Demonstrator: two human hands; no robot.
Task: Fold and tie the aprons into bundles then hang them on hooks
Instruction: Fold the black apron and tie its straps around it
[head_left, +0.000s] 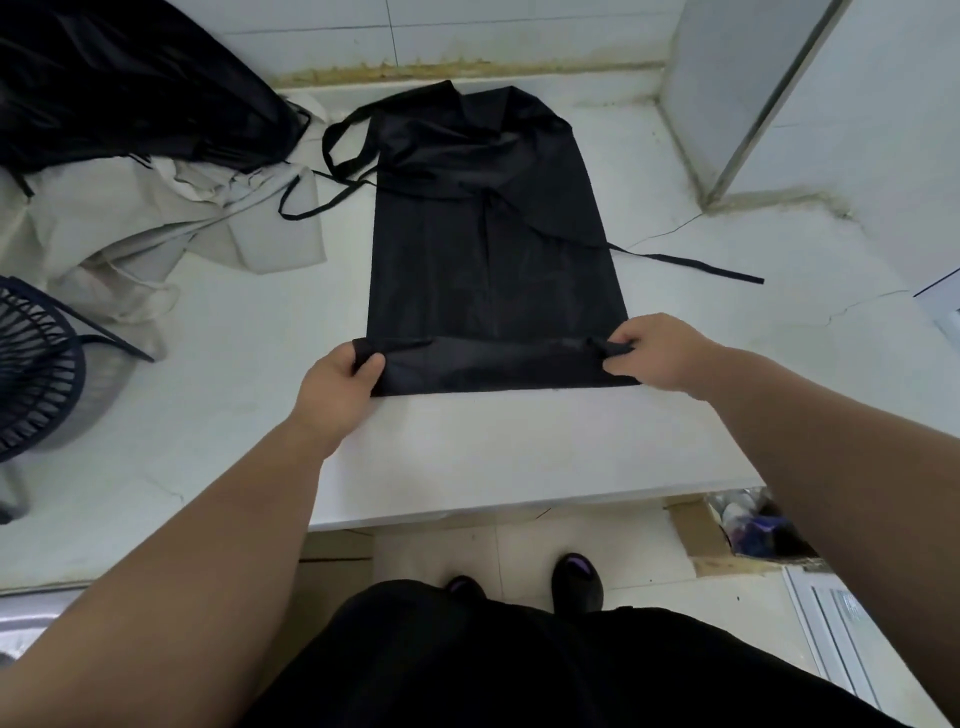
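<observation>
So far only the early part of the job looks done, judging by how things lie. On the white worktop (519, 447) one black apron (488, 249) is spread flat and already narrowed into a long panel, its sides seemingly folded in, with its bib end toward the wall and its near hem turned up into a first low roll or fold. Both hands are closed on that fold: the left hand (340, 387) pinches its left corner and the right hand (657, 353) pinches its right corner, thumbs on top of the cloth. I judge that rolling up the length, tying it with the straps and hanging it are all still to come. A heap of cream cloth (156, 234) and a dark pile (130, 78) lie at the far left of the worktop; they are probably more aprons waiting, but I cannot tell how many or whether all of it is aprons. The neck loop (343, 140) and one strap (691, 265) trail loose on either side of the panel, untied. No hooks show anywhere, and no finished bundle either. What the fingers do under the fold is hidden by the cloth. A dark slatted object (36, 364) at the left edge is cut off and I cannot name it, and the box (748, 525) below the worktop holds things too small to make out.
</observation>
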